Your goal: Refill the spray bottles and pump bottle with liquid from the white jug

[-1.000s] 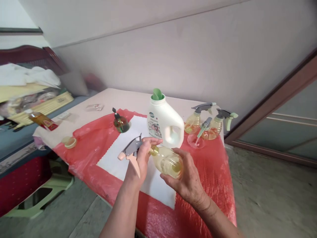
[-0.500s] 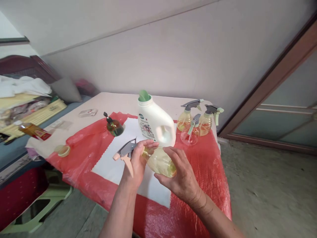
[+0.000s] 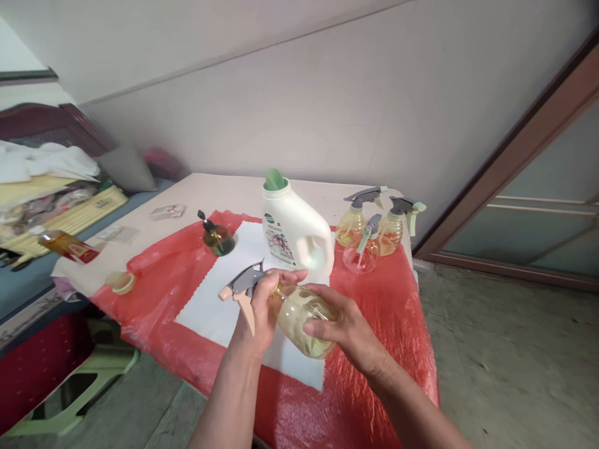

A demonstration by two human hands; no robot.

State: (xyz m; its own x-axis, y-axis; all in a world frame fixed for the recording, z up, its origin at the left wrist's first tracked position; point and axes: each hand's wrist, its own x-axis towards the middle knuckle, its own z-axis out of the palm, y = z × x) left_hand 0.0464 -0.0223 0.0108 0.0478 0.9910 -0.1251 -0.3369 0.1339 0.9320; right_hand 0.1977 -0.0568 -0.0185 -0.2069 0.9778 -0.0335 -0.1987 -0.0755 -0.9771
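Note:
My left hand (image 3: pixel 264 308) is closed round the neck of a clear spray bottle (image 3: pixel 299 318) holding yellowish liquid, just under its grey and peach trigger head (image 3: pixel 241 288). My right hand (image 3: pixel 344 327) grips the bottle's round body from the right side. The bottle lies tilted, nozzle to the left, above a white cloth (image 3: pixel 224 299) on a red plastic sheet (image 3: pixel 374 324) that covers the table.
Behind the hands stands a white detergent jug (image 3: pixel 294 231) with a green cap. Three more spray bottles (image 3: pixel 372 231) cluster at the back right. A small dark green pump bottle (image 3: pixel 216 238) and a round lid (image 3: pixel 122 283) lie to the left. A cluttered bed is at far left.
My right hand has turned over the bottle's body, and the bottle has dropped slightly and tilted. The left hand keeps its grip at the neck.

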